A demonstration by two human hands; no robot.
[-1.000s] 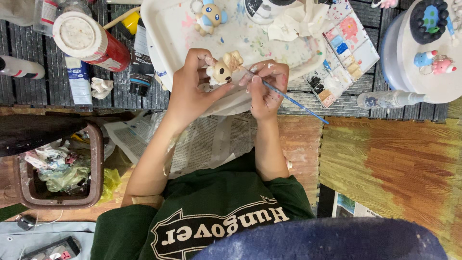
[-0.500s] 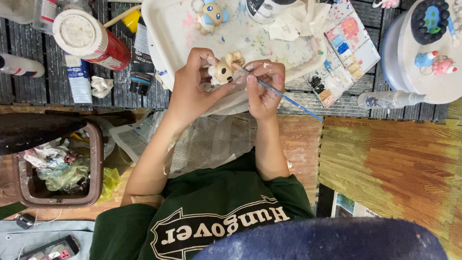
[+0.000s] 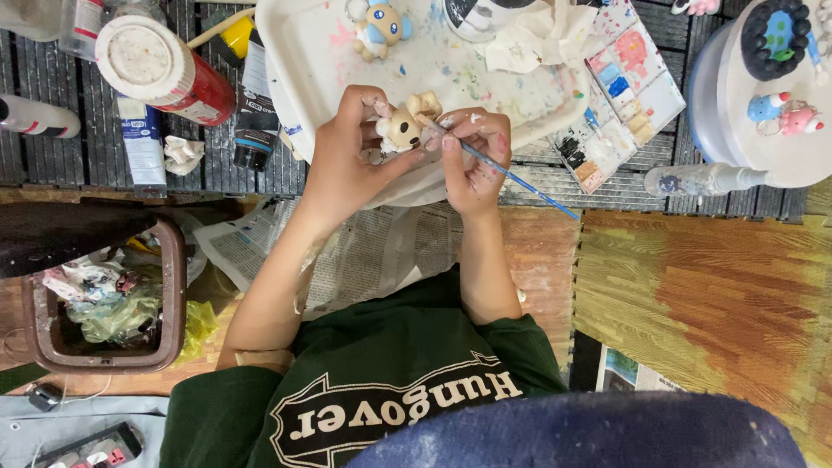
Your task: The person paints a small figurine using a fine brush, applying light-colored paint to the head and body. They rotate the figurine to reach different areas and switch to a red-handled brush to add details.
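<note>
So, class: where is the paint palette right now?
In the head view, the paint palette lies at upper right, beside the white tray, just beyond the right hand holding the blue-handled brush.

Hobby painting workspace, home craft corner. Evidence: paint-splattered white tray (image 3: 303,52), watercolor palette (image 3: 620,95), paint tubes (image 3: 139,143), painted figurines (image 3: 776,108), newspaper (image 3: 381,251) under work, full waste bin (image 3: 104,303).
</note>
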